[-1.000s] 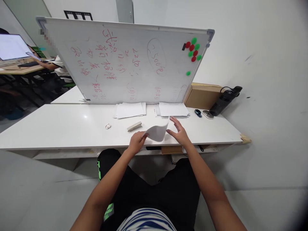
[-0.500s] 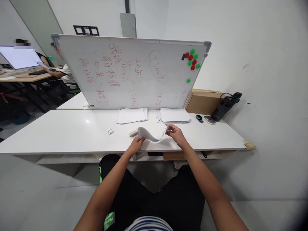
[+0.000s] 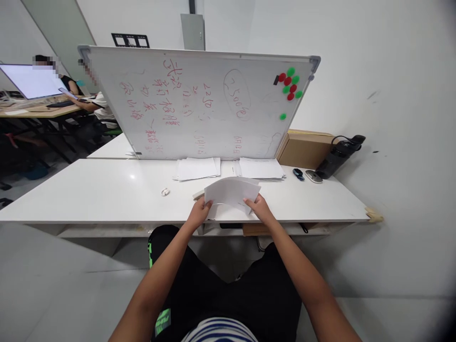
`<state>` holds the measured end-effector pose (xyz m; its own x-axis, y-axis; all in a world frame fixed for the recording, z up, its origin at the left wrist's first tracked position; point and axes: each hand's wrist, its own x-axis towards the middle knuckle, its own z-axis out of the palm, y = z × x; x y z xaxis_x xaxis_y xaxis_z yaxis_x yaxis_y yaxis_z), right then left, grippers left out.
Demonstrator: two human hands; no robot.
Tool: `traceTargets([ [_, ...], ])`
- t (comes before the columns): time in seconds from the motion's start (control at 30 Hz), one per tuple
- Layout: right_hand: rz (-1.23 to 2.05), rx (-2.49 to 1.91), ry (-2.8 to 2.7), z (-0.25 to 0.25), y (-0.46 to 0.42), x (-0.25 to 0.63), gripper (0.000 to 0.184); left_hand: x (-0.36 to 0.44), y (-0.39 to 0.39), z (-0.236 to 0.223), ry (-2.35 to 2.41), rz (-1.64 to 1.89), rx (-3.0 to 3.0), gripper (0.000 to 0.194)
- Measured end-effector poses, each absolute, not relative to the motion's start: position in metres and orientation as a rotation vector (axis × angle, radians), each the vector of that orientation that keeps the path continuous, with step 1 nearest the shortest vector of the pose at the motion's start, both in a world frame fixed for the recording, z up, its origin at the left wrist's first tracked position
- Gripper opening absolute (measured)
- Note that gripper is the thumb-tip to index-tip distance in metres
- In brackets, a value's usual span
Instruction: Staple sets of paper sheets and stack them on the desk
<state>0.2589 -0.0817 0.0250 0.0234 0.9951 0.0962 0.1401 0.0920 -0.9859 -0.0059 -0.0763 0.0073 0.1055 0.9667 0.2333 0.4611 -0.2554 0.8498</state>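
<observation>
White paper (image 3: 230,191) bows upward between my hands, above the front part of the white desk (image 3: 107,199). My left hand (image 3: 199,212) pinches its left edge, thumb on top. At the right edge my right hand (image 3: 259,207) grips it the same way, the thumb pressing on the near face. How many sheets there are, I cannot tell. Partly hidden behind the paper's left side is a small pale object (image 3: 198,194). Two stacks of paper lie farther back, a left stack (image 3: 197,169) and a right stack (image 3: 261,168).
A whiteboard (image 3: 206,109) with red writing and round magnets stands along the desk's back. To the right are a cardboard box (image 3: 302,149), a black bottle (image 3: 338,156), a computer mouse (image 3: 314,176) and a dark watch (image 3: 298,174). A white coiled item (image 3: 165,192) lies left. People sit at another desk.
The paper has gone from sagging in the middle to arching upward, its face now turned toward me. My right hand has lowered slightly and its thumb has come onto the near face.
</observation>
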Motion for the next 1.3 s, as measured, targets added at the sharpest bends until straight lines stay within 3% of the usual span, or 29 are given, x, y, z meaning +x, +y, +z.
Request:
traceTargets([
  [0.2,1.047,-1.156,-1.289,0.035,-0.085,0.255,0.044,-0.001,-0.077,0.02,1.219,1.173,1.43,0.05],
  [0.43,1.398,-0.987,-1.415,0.038,-0.085,0.259,0.047,0.005,-0.069,0.03,1.103,1.203,1.416,0.053],
  [0.67,1.077,-1.314,-1.31,0.013,-0.096,0.239,0.041,0.014,-0.072,0.027,1.256,1.176,1.485,0.042],
  [0.97,1.072,-1.348,-1.148,0.011,-0.058,0.275,0.045,0.008,-0.058,0.046,1.129,1.218,1.603,0.049],
  [1.13,1.25,-1.416,-1.151,0.013,-0.039,0.318,0.043,-0.021,-0.029,0.042,1.55,1.159,2.102,0.037],
  [1.3,1.42,-1.507,-1.203,0.016,-0.031,0.32,0.042,-0.028,-0.02,0.014,1.728,1.062,2.178,0.048],
])
